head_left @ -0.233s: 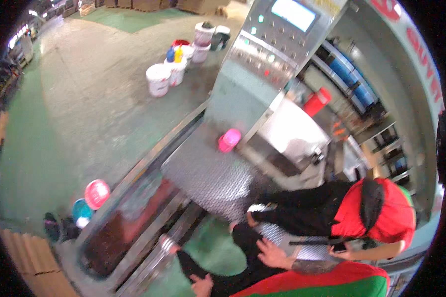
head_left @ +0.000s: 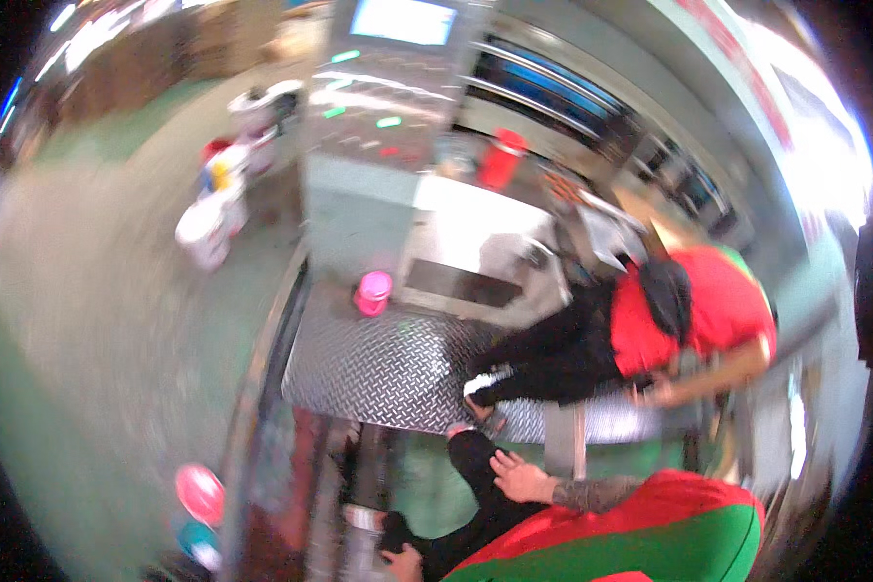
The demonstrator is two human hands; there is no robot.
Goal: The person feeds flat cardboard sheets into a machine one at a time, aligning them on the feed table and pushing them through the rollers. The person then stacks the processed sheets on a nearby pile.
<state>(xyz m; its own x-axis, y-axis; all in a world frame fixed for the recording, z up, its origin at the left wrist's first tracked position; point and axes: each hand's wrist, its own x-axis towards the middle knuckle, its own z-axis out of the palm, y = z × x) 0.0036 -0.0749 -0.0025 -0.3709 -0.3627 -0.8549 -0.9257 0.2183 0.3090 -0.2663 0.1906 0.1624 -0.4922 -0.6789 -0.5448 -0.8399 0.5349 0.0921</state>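
Note:
I am low down, with my own leg in black trousers (head_left: 470, 485) stretched out in front of my red and green top (head_left: 650, 538). My right hand (head_left: 519, 477) lies flat on the thigh with its fingers apart and holds nothing. My left hand (head_left: 403, 561) rests lower on the same leg at the picture's bottom edge, partly cut off and blurred. Just ahead is a steel tread-plate platform (head_left: 388, 369). Another person (head_left: 689, 310) in a red top and black trousers crouches on its right side.
A pink container (head_left: 372, 291) stands on the platform's far left. Behind it rises a grey machine (head_left: 359, 209) with a control panel and screen (head_left: 403, 21). White buckets (head_left: 204, 233) stand on the floor at left. Pink (head_left: 199, 493) and blue (head_left: 199, 538) lids lie at lower left.
The view has swung and blurred, so the machine and platform now sit more upright and central. Both my hands stay on my leg. The other person remains crouched.

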